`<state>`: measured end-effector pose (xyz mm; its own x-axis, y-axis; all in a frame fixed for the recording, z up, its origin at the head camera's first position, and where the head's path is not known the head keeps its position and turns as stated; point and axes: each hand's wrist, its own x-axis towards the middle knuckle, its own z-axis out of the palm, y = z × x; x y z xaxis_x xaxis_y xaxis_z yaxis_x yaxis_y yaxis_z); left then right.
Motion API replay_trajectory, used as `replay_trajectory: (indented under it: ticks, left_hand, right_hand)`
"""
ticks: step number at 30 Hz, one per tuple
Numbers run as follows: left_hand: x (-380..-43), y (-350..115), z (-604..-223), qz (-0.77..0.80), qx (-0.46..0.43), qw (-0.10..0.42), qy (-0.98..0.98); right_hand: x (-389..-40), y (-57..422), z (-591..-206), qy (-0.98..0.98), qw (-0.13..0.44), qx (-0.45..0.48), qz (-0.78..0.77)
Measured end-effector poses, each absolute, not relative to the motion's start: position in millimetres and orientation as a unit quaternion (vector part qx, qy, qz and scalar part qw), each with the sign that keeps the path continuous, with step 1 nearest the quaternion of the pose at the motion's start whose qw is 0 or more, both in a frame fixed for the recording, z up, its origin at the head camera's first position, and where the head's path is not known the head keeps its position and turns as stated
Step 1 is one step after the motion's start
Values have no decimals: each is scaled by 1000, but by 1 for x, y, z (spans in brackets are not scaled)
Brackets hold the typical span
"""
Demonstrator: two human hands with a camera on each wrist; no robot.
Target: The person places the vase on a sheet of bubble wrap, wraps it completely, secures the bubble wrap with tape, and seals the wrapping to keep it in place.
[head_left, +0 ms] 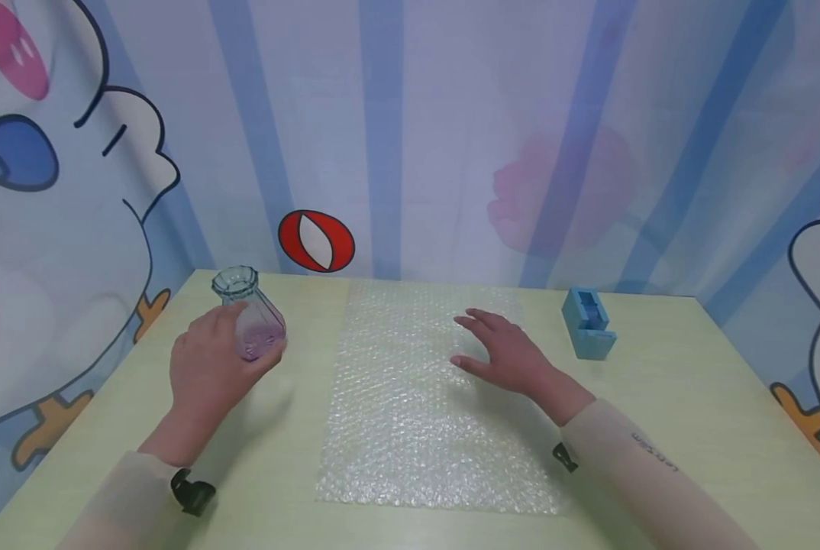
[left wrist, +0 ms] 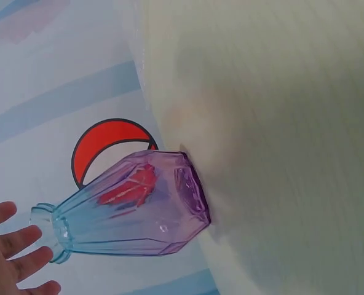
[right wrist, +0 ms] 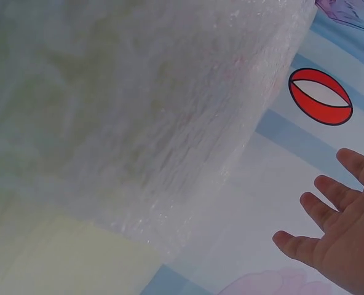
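Left hand (head_left: pixel 211 359), left of the head frame: fingers spread and loosely bent around the near side of the vase (head_left: pixel 264 332), no grip closed on it. In the left wrist view the fingertips overlap the vase's neck; contact, can't tell. Vase is clear, bluish at the neck, purple at the base, upright on the table (head_left: pixel 685 428), left of centre in the head frame.

My right hand (head_left: pixel 509 355), right of centre: fingers apart, thumb out, nothing held, above the bubble wrap (head_left: pixel 396 405). Wrap lies flat down the middle of the frame.

Blue tape dispenser (head_left: pixel 589 328) on the table, right side, beyond my right hand. Backdrop (head_left: pixel 444 114) across the top, striped, red-and-white ball print (head_left: pixel 316 241) just right of the vase.
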<state>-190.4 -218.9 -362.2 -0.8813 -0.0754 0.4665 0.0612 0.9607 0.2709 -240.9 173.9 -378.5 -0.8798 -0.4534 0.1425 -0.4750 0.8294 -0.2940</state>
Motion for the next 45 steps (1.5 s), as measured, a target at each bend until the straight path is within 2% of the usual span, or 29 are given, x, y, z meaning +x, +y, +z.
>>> replay_trajectory:
  ticks: [9,21,33,45]
  left_hand:
    - [-193,-235,-361,-227,70,212,-948]
    - [-206,-250,-363,-317,103,128,-934]
    - [-231,-274,-371,-413,69,13,-908]
    - [-248,-281,-376,-458,65,-34,-886]
  right_hand:
    - [-241,173,-381,-953,39,253,163]
    - [-240,179,-379,-955,45,249,157]
    - [-241,178,-382,-953,40,255,160]
    - [-241,175,-385,-952,39,258,158]
